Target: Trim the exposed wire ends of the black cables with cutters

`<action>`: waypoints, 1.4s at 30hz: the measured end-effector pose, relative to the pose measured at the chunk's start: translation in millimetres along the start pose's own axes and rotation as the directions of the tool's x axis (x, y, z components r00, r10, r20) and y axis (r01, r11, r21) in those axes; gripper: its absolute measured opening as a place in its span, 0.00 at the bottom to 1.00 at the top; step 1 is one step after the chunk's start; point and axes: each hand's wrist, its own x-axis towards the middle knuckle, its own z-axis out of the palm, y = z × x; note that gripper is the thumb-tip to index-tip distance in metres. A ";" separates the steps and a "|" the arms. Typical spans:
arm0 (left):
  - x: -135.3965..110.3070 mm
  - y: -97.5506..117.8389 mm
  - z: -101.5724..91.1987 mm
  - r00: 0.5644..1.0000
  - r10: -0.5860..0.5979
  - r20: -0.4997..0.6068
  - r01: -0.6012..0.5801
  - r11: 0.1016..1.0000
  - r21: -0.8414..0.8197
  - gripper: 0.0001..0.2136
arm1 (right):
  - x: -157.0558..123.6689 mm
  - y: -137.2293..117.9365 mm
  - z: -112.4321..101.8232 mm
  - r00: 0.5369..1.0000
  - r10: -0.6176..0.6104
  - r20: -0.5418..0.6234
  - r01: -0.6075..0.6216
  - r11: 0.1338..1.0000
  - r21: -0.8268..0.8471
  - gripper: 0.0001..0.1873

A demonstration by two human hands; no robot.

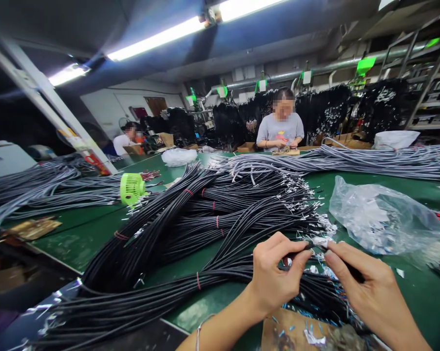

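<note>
My left hand (276, 275) is closed, with thumb and forefinger pinching a black cable near its end. From the cable's tip, a crinkled white wrap (321, 241), paper or foil, stretches across to my right hand (373, 282). That hand is closed too, its thumb and forefinger nipping the wrap. Below both hands fan out the stripped ends of a bundle of black cables (227, 274), tied with a red band. A brown board (274, 331) underneath carries blue and white scraps.
More banded black cables (190, 229) cover the green table (194, 314). A clear plastic bag (380, 214) of scraps lies on the right, grey cables (366, 163) behind it. A green fan (132, 189) stands at left. A co-worker (281, 126) sits opposite; another person (126, 139) is farther left.
</note>
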 end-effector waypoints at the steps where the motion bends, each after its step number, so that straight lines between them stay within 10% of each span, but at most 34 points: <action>1: -0.8 -0.4 0.7 1.000 0.009 -0.006 -0.009 1.000 0.004 0.04 | 0.3 -0.4 -0.1 1.000 -0.006 0.003 0.006 1.000 -0.002 0.14; 9: -2.6 -0.8 1.0 0.992 -0.115 0.054 0.116 0.993 -0.016 0.07 | -2.5 0.1 2.2 0.999 0.003 -0.044 -0.006 0.998 -0.069 0.15; 14: 2.3 -5.4 -1.6 0.868 -0.353 0.348 0.451 0.855 -0.258 0.16 | 1.4 -0.2 -1.4 0.995 0.097 0.032 -0.098 0.995 0.034 0.13; 19: -1.0 -5.9 1.5 0.999 -0.033 0.023 0.034 0.998 -0.057 0.03 | 4.9 -0.2 -3.3 0.920 0.386 0.068 -0.391 0.894 0.217 0.19; 24: -11.2 -7.8 7.9 0.943 0.333 0.011 -0.330 0.926 0.185 0.07 | 3.7 -4.4 -3.8 0.893 0.427 0.140 -0.449 0.846 0.288 0.16; 30: -16.2 -9.7 9.8 0.935 0.354 0.018 -0.341 0.883 0.321 0.08 | -0.2 -1.5 1.8 0.877 0.433 0.209 -0.480 0.807 0.344 0.14; 35: -10.4 1.1 8.4 0.985 -0.031 0.168 0.017 0.996 0.082 0.11 | -7.3 -6.5 -0.6 0.992 0.103 -0.069 -0.091 0.984 0.152 0.04; 38: -3.6 1.0 3.4 0.875 -0.294 0.385 0.373 0.916 -0.149 0.21 | -2.8 -3.7 -5.2 0.995 -0.103 -0.016 0.104 0.985 0.135 0.08; 42: 6.3 -5.6 -7.1 0.548 -0.301 0.780 0.706 0.666 -0.240 0.26 | 8.0 9.1 -10.3 0.957 -0.254 0.138 0.236 0.963 0.131 0.12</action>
